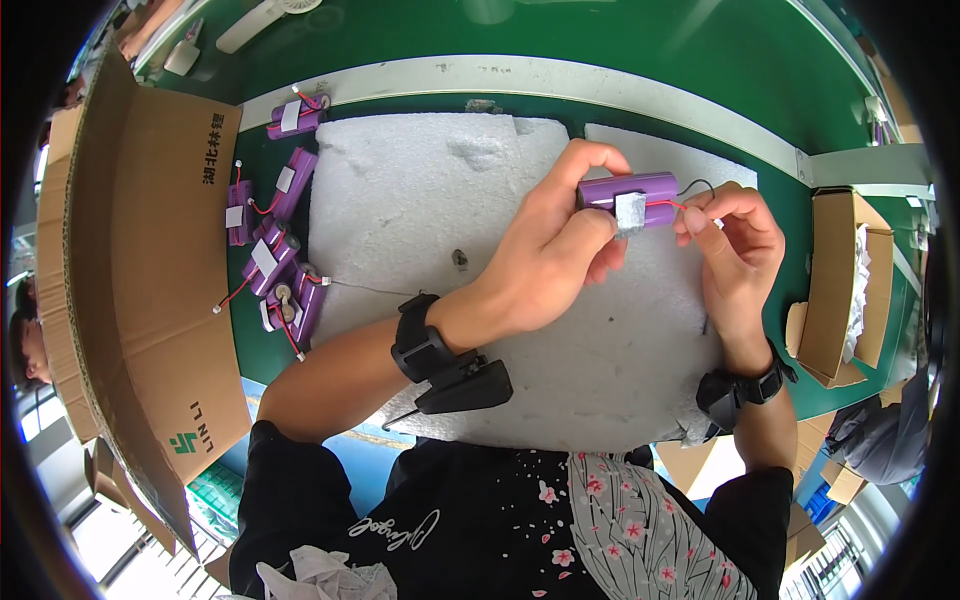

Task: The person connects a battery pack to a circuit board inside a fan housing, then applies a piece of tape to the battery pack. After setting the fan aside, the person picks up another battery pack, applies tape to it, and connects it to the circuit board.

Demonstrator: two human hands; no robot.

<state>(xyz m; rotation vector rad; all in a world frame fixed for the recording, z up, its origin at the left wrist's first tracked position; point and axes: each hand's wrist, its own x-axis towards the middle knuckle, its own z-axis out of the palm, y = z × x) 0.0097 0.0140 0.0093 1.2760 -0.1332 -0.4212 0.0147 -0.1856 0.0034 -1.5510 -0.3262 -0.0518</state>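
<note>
A purple battery pack [655,187] of joined cylindrical cells is held up over the white foam sheet [400,190]. Round its left end my left hand [560,230] is closed, thumb in front and fingers behind. A pale grey label patch [630,213] sits on its near side. Red and black wires leave the pack's right end and run to my right hand [735,235], whose thumb and forefinger pinch them near their tip. The fingers mostly hide the wire end. Both wrists wear black strapped devices.
Several more purple battery packs [290,185] with red leads lie left of the foam on the green table. A large cardboard box [190,270] stands at the far left. On the right is a small open carton [830,290] with white contents. A pale rail [480,72] crosses behind.
</note>
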